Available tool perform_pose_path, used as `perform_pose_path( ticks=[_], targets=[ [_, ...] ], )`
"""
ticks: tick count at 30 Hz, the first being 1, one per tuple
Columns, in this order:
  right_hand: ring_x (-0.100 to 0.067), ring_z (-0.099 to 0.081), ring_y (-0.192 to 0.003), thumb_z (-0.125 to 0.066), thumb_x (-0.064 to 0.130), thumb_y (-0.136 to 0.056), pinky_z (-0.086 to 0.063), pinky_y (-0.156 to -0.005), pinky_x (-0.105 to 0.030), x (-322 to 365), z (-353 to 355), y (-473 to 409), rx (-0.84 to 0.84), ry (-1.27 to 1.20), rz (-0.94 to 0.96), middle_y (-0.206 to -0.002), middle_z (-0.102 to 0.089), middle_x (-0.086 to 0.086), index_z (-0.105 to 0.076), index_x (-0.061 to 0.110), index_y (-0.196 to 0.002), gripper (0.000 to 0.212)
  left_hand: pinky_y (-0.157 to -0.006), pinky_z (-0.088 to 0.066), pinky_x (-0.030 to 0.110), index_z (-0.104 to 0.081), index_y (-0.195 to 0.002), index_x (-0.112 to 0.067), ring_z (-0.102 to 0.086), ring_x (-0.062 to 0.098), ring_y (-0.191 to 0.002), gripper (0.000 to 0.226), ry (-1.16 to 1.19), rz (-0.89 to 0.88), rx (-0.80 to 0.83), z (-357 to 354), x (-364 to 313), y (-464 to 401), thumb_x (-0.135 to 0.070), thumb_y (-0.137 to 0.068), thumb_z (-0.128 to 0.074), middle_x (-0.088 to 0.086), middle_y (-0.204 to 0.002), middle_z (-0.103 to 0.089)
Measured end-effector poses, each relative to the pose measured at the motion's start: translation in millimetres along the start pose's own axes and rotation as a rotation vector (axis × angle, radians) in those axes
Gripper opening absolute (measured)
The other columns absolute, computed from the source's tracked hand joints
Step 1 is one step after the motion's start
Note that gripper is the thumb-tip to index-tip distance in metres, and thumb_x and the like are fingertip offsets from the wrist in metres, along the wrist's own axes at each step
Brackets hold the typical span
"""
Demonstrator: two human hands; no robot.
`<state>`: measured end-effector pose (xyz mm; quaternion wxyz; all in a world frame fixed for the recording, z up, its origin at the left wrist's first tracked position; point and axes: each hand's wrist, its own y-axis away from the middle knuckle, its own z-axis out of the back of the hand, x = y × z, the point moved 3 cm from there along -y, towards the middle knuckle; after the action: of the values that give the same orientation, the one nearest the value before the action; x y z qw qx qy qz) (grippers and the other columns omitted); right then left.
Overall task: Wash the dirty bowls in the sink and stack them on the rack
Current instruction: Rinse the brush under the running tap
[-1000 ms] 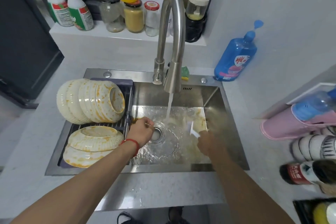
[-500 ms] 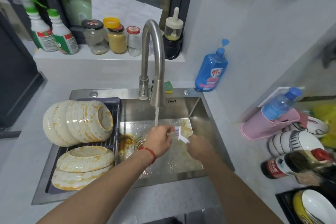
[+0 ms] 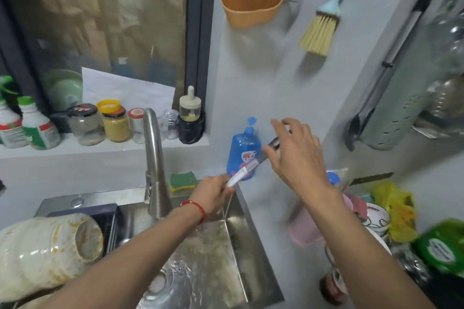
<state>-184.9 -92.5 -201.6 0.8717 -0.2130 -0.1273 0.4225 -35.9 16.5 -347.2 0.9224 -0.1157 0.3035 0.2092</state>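
A stack of dirty, sauce-stained bowls [image 3: 50, 253] lies on its side on the dark rack [image 3: 108, 216] at the left of the steel sink [image 3: 213, 246]. My left hand [image 3: 213, 195], with a red string at the wrist, grips the white end of a slim white-and-grey tool [image 3: 243, 173] above the sink's back right corner. My right hand [image 3: 296, 155] hovers with fingers spread at the tool's grey end; whether it touches is unclear. Water drips from the tool into the basin.
The faucet [image 3: 155, 170] arches over the basin. A blue soap bottle [image 3: 244, 150] and a green sponge [image 3: 182, 180] sit behind the sink. Jars [image 3: 115, 123] line the ledge. On the right counter are a pink cup [image 3: 306, 228], patterned bowls [image 3: 376, 218] and a green bottle [image 3: 442, 248].
Both hands rose from the basin floor to the sink's back right corner. The white tool, earlier at my right hand, is now in my left. The view tilted up.
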Motion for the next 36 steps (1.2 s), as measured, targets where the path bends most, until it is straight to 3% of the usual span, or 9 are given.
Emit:
perform_pose_path(
  ticks=[3,6,9,14,18,23,31,34,36],
  targets=[
    [-0.025,-0.064,-0.112,-0.068,0.053,-0.093,-0.052,-0.099,-0.045,-33.4,19.2,-30.0,0.032,-0.663,-0.363,-0.123,-0.067,-0.005,-0.049,0.015,-0.147,0.069,-0.077,-0.055,0.043,-0.062,-0.097,-0.016,-0.07,0.036,-0.085,0.019,0.163,-0.017,-0.064,37.6,-47.3,-30.0,-0.035,-0.099,-0.059,0.012,-0.09,-0.074],
    [-0.028,-0.073,-0.09,-0.074,0.044,-0.092,-0.063,-0.079,-0.047,-23.9,34.0,-61.5,0.174,-1.023,-0.345,-0.099,-0.076,-0.006,-0.066,0.012,-0.124,0.046,-0.08,-0.057,0.046,-0.064,-0.097,-0.015,-0.071,0.029,-0.082,0.02,0.203,-0.116,-0.109,74.8,-95.2,-58.1,-0.034,-0.098,-0.059,0.005,-0.085,-0.075],
    [-0.028,-0.073,-0.078,-0.073,0.044,-0.09,-0.061,-0.073,-0.053,-26.4,60.5,-96.8,0.015,-0.963,-0.258,-0.081,-0.076,-0.004,-0.07,0.015,-0.094,0.029,-0.081,-0.059,0.044,-0.065,-0.096,-0.013,-0.073,0.022,-0.082,0.015,0.172,-0.165,-0.129,107.4,-138.8,-83.7,-0.026,-0.101,-0.061,0.0,-0.085,-0.077],
    [-0.025,-0.074,-0.069,-0.07,0.037,-0.092,-0.062,-0.073,-0.053,-57.4,107.5,-148.1,-0.114,-0.922,-0.254,-0.073,-0.076,-0.001,-0.072,0.017,-0.082,0.023,-0.079,-0.058,0.039,-0.068,-0.1,-0.017,-0.071,0.02,-0.082,0.021,0.159,-0.24,-0.257,156.9,-209.1,-117.2,-0.038,-0.097,-0.069,0.001,-0.088,-0.076],
    [-0.026,-0.075,-0.074,-0.069,0.047,-0.084,-0.062,-0.077,-0.05,-74.7,136.9,-174.5,-0.204,-0.875,-0.258,-0.073,-0.076,0.003,-0.074,0.02,-0.083,0.027,-0.074,-0.054,0.033,-0.064,-0.095,-0.02,-0.072,0.02,-0.083,0.023,0.176,-0.306,-0.333,182.1,-253.6,-131.9,-0.041,-0.094,-0.073,0.004,-0.089,-0.077],
    [-0.026,-0.074,-0.072,-0.064,0.044,-0.085,-0.062,-0.077,-0.045,-88.1,179.2,-194.5,-0.323,-0.805,-0.261,-0.074,-0.075,0.004,-0.071,0.025,-0.085,0.02,-0.073,-0.048,0.034,-0.066,-0.114,-0.012,-0.068,0.029,-0.091,0.025,0.116,-0.366,-0.433,202.6,-295.5,-151.7,-0.031,-0.097,-0.069,0.009,-0.096,-0.075],
    [-0.025,-0.071,-0.074,-0.063,0.043,-0.092,-0.057,-0.072,-0.034,-100.2,198.1,-211.7,-0.319,-0.636,-0.296,-0.082,-0.073,-0.004,-0.07,0.017,-0.089,0.028,-0.074,-0.057,0.044,-0.062,-0.093,-0.009,-0.069,0.029,-0.082,0.024,0.06,-0.347,-0.409,208.6,-321.6,-168.0,-0.033,-0.099,-0.064,0.009,-0.086,-0.073],
    [-0.03,-0.069,-0.075,-0.061,0.047,-0.094,-0.057,-0.071,-0.036,-98.7,192.4,-207.4,-0.262,-0.517,-0.354,-0.086,-0.071,-0.01,-0.063,0.017,-0.086,0.031,-0.059,-0.05,0.025,-0.056,-0.077,-0.017,-0.064,0.01,-0.067,0.028,0.069,-0.327,-0.323,204.3,-320.8,-169.4,-0.027,-0.102,-0.062,-0.004,-0.071,-0.067],
    [-0.035,-0.067,-0.09,-0.059,0.047,-0.099,-0.049,-0.072,-0.035,-95.3,191.8,-197.4,-0.248,-0.419,-0.369,-0.098,-0.069,-0.013,-0.064,0.013,-0.094,0.034,-0.057,-0.044,0.022,-0.056,-0.075,-0.016,-0.062,0.012,-0.067,0.029,0.054,-0.321,-0.31,201.7,-318.8,-167.7,-0.026,-0.101,-0.062,-0.003,-0.07,-0.064]
  ],
)
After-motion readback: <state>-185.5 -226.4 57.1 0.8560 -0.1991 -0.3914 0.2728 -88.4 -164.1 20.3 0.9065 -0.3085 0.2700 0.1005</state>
